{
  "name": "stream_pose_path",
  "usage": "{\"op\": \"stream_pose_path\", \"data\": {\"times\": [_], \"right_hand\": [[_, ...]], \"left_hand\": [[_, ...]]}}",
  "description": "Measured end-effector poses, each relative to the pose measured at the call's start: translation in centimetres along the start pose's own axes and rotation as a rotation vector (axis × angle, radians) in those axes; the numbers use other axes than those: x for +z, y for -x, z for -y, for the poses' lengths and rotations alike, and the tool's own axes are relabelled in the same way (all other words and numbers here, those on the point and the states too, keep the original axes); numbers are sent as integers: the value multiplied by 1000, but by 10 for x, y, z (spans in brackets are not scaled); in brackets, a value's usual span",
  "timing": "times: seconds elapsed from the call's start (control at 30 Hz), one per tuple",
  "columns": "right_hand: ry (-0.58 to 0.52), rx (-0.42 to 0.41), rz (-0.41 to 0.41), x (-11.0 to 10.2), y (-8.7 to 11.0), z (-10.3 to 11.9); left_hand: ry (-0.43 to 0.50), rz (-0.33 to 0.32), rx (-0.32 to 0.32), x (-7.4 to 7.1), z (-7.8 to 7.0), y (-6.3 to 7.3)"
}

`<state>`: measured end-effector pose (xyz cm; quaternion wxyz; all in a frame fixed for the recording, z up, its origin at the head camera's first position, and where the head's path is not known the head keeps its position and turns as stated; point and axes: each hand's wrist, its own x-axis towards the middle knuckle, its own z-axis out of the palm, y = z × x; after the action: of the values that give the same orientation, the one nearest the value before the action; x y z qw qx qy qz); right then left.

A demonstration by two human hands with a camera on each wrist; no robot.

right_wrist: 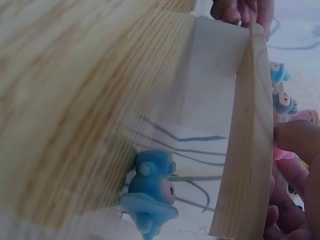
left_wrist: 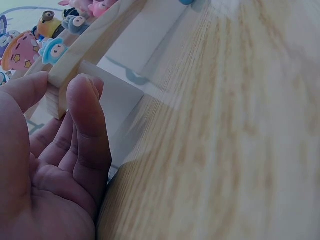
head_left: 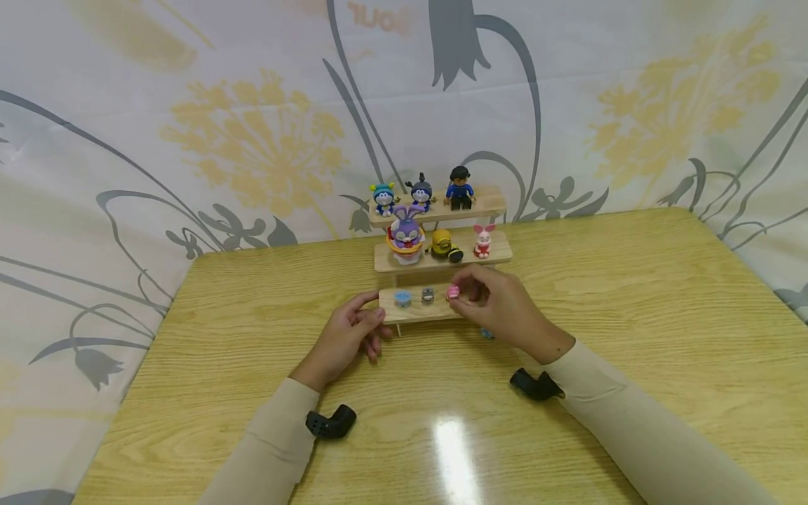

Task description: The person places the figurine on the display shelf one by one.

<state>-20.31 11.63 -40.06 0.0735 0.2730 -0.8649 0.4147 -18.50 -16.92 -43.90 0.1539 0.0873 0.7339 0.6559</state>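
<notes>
A small pink figurine (head_left: 453,292) sits toward the right on the lowest tier of a wooden display stand (head_left: 416,313). My right hand (head_left: 505,308) pinches it between thumb and forefinger. At the tier's left end, my left hand (head_left: 344,335) holds the corner with thumb and forefinger, its other fingers curled below. A light blue figurine (head_left: 402,299) and a grey figurine (head_left: 428,295) share that tier. In the right wrist view another blue figurine (right_wrist: 152,192) stands on the table in front of the stand; the right hand partly hides it in the head view.
On the middle tier are a purple rabbit figure (head_left: 407,235), a yellow and black figure (head_left: 444,244) and a pink piglet (head_left: 483,242). The top tier bears two blue-faced figures (head_left: 383,200) and a dark-haired toy figure (head_left: 460,189). A flower-patterned cloth (head_left: 252,126) hangs behind the wooden table (head_left: 265,294).
</notes>
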Motion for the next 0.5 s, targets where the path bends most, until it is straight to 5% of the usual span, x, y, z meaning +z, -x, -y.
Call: {"op": "stream_pose_path", "data": {"times": [0.5], "right_hand": [[-25,16,2,-6,6,-3]], "left_hand": [[-5,0,11,0,1,0]]}}
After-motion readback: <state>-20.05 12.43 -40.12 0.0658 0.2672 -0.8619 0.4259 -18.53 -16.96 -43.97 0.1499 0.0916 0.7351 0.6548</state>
